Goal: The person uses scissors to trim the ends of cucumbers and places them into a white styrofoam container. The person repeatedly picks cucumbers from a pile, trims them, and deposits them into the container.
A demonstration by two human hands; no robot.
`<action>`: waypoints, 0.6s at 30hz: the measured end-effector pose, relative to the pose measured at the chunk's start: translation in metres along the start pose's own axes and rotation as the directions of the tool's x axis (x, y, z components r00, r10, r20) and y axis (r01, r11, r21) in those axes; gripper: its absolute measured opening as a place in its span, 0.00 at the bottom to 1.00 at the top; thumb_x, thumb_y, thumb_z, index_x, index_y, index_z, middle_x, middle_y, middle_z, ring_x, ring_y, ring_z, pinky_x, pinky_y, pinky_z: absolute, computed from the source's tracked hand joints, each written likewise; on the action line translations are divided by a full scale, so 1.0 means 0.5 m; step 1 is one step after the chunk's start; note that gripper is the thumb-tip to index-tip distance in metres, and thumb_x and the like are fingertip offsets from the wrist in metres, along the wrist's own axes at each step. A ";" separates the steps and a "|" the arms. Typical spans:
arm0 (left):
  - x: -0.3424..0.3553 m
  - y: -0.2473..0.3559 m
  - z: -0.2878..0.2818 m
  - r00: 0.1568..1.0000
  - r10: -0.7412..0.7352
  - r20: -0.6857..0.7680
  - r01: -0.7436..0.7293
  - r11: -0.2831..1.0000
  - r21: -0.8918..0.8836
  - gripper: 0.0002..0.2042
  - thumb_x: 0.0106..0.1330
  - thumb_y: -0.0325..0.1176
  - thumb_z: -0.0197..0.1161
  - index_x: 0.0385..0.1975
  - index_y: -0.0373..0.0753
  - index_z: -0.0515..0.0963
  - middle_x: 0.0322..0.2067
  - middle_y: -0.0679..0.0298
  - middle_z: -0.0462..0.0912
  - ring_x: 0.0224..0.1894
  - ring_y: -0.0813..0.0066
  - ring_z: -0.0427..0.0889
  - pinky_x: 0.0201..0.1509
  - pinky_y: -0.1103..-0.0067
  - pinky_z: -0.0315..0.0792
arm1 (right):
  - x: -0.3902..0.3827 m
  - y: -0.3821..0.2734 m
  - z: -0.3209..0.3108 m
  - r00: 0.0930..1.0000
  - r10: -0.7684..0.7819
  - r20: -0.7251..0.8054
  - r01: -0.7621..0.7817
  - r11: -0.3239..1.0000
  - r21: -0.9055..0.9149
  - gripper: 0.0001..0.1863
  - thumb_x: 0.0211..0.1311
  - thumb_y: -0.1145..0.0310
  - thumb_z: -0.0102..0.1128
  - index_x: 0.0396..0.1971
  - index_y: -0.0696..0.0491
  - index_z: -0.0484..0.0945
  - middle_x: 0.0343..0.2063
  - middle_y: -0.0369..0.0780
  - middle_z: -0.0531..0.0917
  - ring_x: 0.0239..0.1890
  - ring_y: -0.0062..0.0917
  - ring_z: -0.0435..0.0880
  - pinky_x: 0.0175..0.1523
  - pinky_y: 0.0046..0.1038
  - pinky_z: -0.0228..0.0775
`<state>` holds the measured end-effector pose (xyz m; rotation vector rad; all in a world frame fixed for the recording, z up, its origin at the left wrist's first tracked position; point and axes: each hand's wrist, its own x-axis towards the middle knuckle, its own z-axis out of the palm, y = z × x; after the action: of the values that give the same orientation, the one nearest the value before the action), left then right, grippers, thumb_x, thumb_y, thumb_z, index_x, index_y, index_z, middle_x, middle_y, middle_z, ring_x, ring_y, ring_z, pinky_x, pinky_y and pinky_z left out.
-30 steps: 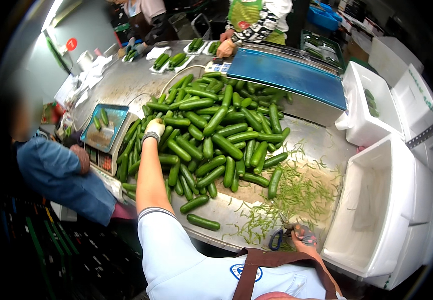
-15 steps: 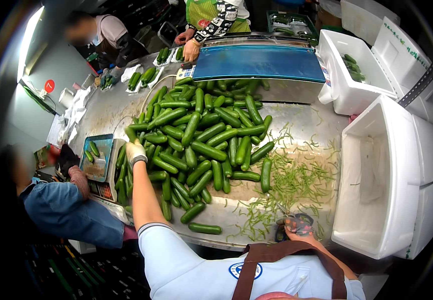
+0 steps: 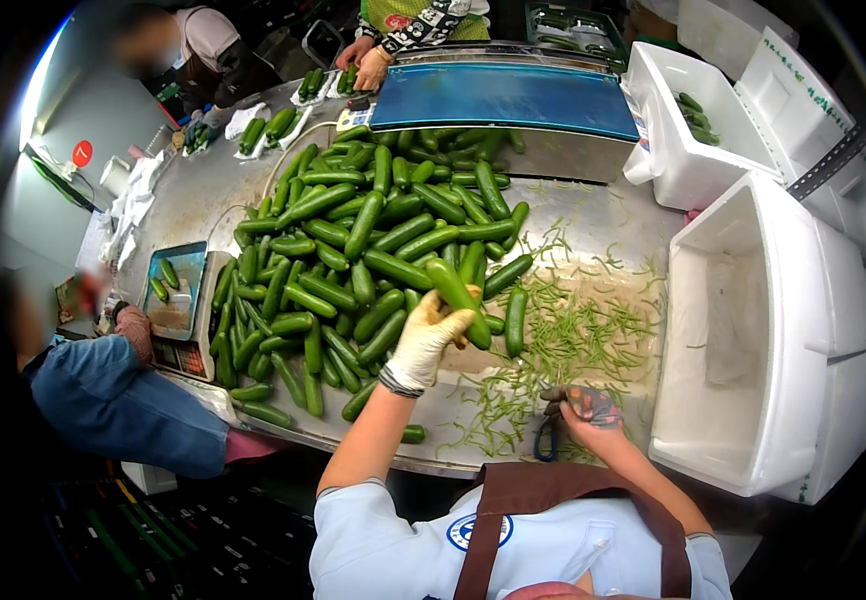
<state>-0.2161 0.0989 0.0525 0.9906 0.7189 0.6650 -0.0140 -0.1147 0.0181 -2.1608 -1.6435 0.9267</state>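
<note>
My left hand (image 3: 428, 345), in a pale glove, is closed on a green cucumber (image 3: 456, 302) and lifts it at the right edge of a large heap of cucumbers (image 3: 328, 240). My right hand (image 3: 591, 408), in a grey patterned glove, is closed on scissors, with a dark loop of their handle (image 3: 546, 438) showing below the fingers. The blades are hard to make out. Thin green stem trimmings (image 3: 578, 335) lie scattered on the metal table (image 3: 453, 425) around and beyond my right hand.
White foam boxes (image 3: 668, 350) stand along the right, one holding cucumbers. A blue-topped scale (image 3: 508, 97) stands behind the heap; a smaller scale (image 3: 178, 300) with two cucumbers is at left. Co-workers stand at left and far side, one pair of hands (image 3: 363, 65) near wrapped cucumbers.
My left hand has moved from the heap's left side to its right edge, bringing a cucumber along. My right hand still holds the scissors, now turned with the handle lower.
</note>
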 end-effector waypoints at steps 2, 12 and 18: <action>-0.007 -0.027 0.026 1.000 -0.027 0.002 0.027 0.998 0.059 0.20 0.56 0.33 0.63 0.47 0.36 0.68 0.33 0.66 0.77 0.29 0.84 0.75 0.27 0.90 0.66 | -0.001 -0.038 -0.038 0.995 0.099 -0.020 -0.093 0.971 0.218 0.10 0.57 0.65 0.54 0.34 0.55 0.73 0.25 0.36 0.76 0.26 0.25 0.74 0.30 0.25 0.66; -0.003 -0.063 0.100 0.986 -0.135 0.094 0.121 0.983 0.138 0.23 0.54 0.30 0.65 0.49 0.37 0.64 0.38 0.65 0.75 0.36 0.80 0.75 0.38 0.85 0.71 | -0.007 0.040 0.049 0.965 0.127 -0.228 0.029 0.815 0.578 0.12 0.53 0.63 0.61 0.30 0.56 0.73 0.18 0.32 0.71 0.20 0.19 0.70 0.26 0.22 0.62; 0.050 -0.077 0.154 0.940 -0.292 0.178 0.262 0.949 0.175 0.15 0.55 0.33 0.63 0.40 0.38 0.70 0.28 0.67 0.75 0.29 0.82 0.73 0.31 0.84 0.70 | -0.049 0.102 0.101 0.961 0.255 -0.103 -0.122 0.731 0.672 0.17 0.53 0.56 0.58 0.36 0.53 0.74 0.27 0.33 0.76 0.29 0.21 0.75 0.31 0.23 0.65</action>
<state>-0.1341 0.0643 0.0400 1.0517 0.7191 0.2615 -0.0109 -0.1620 -0.0410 -1.8401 -0.8144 1.1072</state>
